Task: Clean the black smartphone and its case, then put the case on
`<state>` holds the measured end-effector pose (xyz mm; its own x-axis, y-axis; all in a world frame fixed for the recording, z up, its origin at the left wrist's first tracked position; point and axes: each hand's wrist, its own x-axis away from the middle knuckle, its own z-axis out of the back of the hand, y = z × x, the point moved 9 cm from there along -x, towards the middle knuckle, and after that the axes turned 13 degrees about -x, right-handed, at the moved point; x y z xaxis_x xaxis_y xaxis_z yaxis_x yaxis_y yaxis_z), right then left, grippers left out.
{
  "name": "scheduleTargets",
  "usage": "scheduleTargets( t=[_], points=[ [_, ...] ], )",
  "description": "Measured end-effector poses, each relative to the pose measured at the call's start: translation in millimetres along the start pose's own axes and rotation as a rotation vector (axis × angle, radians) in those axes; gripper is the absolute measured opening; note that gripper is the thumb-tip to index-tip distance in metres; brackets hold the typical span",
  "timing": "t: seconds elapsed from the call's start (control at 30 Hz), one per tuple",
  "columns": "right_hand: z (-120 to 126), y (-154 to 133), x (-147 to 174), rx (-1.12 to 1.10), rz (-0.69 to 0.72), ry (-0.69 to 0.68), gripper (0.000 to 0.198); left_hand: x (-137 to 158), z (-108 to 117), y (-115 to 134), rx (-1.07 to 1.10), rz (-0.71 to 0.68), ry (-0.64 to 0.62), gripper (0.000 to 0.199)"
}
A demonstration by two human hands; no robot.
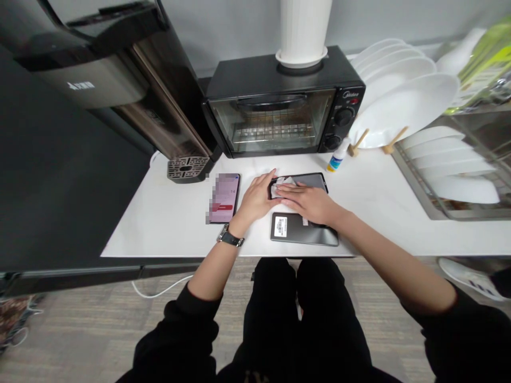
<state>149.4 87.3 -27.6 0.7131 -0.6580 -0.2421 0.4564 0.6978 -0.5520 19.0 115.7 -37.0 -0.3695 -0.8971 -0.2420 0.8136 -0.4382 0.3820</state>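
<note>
A dark grey, phone-like device [315, 181] with a black rim lies flat on the white counter. My left hand [259, 198], wearing a watch at the wrist, holds its left end between the thumb and the stretched fingers. With flattened fingers, my right hand [311, 203] presses a crumpled white tissue [284, 183] onto its surface. Just below, near the counter's front edge, lies a second grey slab [307, 235] with a white barcode label; the right hand overlaps its top edge. Left of my hands is a phone [224, 199] with a lit, partly blurred screen.
A small bottle [337, 155] with a blue and yellow label stands before a black toaster oven [279, 96]. A drinks machine [159, 96] is at the left. White plates [411, 101] stand in a rack at the right, beside a metal dish rack [431, 213]. The counter's front edge is close.
</note>
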Motion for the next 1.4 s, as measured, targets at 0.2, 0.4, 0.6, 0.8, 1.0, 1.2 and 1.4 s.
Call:
scheduleTargets(
  t=[0.2,0.4,0.6,0.8,1.0,1.2,1.4],
  points=[
    [48,43,61,0.165,-0.212,0.105,0.053,-3,-4,-1,0.034,0.019,-0.013,0.094],
    [16,18,21,0.008,-0.126,0.127,0.048,-4,-9,1,0.116,-0.02,-0.013,0.092],
    [25,23,-11,-0.104,-0.089,0.193,0.038,-3,-11,-2,0.127,-0.008,0.008,0.093],
    [84,5,84,-0.148,-0.201,0.637,0.036,44,30,31,0.14,-0.032,0.094,0.088],
    [26,-33,149,-0.091,-0.238,0.41,0.043,107,15,54,0.065,-0.064,-0.133,0.101],
    [-3,-54,136,0.107,-0.248,0.303,0.058,102,8,43,0.166,0.037,-0.095,0.119],
    [-41,-84,78,0.015,-0.124,0.22,0.054,101,9,42,0.189,0.039,-0.082,0.118]
  ],
)
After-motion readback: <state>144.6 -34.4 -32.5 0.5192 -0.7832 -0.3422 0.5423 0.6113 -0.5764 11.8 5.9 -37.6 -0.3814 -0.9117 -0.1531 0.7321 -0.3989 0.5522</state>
